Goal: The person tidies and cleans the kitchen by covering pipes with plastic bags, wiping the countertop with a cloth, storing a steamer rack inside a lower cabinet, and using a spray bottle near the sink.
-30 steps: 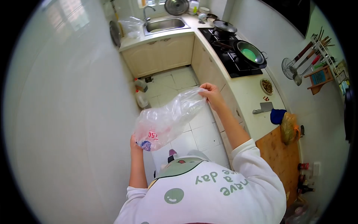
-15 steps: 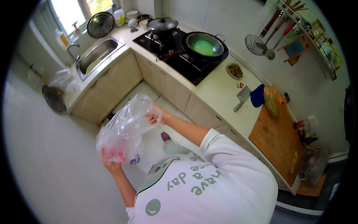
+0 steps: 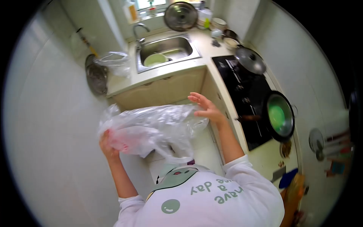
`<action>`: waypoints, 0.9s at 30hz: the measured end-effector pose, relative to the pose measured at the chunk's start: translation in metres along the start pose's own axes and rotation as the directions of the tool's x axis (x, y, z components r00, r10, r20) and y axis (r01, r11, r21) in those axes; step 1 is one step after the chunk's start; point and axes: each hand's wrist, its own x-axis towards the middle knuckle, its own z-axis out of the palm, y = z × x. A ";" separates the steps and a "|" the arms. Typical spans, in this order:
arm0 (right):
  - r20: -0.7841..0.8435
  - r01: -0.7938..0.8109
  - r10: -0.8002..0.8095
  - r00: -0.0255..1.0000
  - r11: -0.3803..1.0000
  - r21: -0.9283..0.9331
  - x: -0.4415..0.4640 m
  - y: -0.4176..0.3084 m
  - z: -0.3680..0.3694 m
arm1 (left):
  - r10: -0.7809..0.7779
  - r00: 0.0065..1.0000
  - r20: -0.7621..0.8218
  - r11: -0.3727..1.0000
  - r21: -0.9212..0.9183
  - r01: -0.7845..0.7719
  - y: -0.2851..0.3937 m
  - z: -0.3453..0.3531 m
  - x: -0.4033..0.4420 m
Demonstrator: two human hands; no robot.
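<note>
A clear plastic bag (image 3: 155,128) with pinkish-red marks stretches sideways in front of my body, above the floor. My left hand (image 3: 109,145) grips its left end, and the film partly covers the fingers. At the bag's right end is my right hand (image 3: 206,106), fingers apart and extended, the thumb close to the film. Whether that thumb touches the plastic I cannot tell. Loose folds of the bag hang down toward my shirt.
Ahead is a steel sink (image 3: 166,49) with a pale green bowl (image 3: 155,59) in it. Another clear bag (image 3: 115,62) lies on the counter to the left. On the right, a black stove (image 3: 245,102) carries a lidded pan (image 3: 250,60) and a wok (image 3: 289,121). A cleaver (image 3: 279,173) lies beyond.
The view has turned left toward the sink. My right hand has opened and moved away from my left, and the bag, bunched up before, is now spread out lengthwise.
</note>
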 end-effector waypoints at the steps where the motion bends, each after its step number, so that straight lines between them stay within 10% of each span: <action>1: 0.035 0.002 -0.002 0.999 1.000 0.009 0.026 -0.017 0.006 | 0.015 0.999 0.036 1.000 0.002 -0.015 -0.007 0.004 0.021; 3: 0.321 0.228 -0.129 0.938 0.928 -0.293 0.060 -0.045 0.028 | 0.012 0.986 0.168 1.000 -0.012 -0.010 -0.005 0.015 0.038; 8: 0.414 0.342 -0.121 0.902 0.786 -0.515 0.210 -0.027 0.118 | -0.078 0.949 0.306 0.985 -0.125 0.121 0.003 0.098 0.121; 14: 0.409 -0.032 0.141 0.901 0.965 -0.261 0.303 0.010 0.172 | -0.050 0.939 0.341 0.981 -0.159 0.109 0.025 0.118 0.229; 16: 0.196 -0.072 0.051 0.979 0.992 0.099 0.335 0.009 0.150 | -0.040 0.930 0.366 0.894 -0.402 0.196 0.043 0.107 0.256; 20: -0.116 -0.064 0.081 0.990 0.988 0.143 0.381 -0.012 0.157 | -0.001 0.842 0.540 0.985 -0.145 0.094 0.028 0.092 0.275; 22: 0.084 0.137 -0.109 0.990 0.834 -0.534 0.403 -0.023 0.192 | 0.085 0.862 0.500 0.996 -0.071 -0.057 0.011 0.116 0.277; 24: 0.418 0.178 0.111 0.902 0.786 -0.592 0.411 -0.023 0.230 | 0.181 0.868 0.462 0.979 0.002 -0.205 0.012 0.129 0.289; 25: 0.437 0.191 0.111 0.893 0.784 -0.590 0.418 -0.019 0.237 | 0.121 0.955 0.271 0.989 0.044 -0.138 0.019 0.134 0.298; 27: 0.498 0.241 -0.203 0.843 0.971 -0.012 0.438 -0.014 0.245 | 0.232 0.972 -0.038 0.973 0.003 -0.232 0.030 0.141 0.319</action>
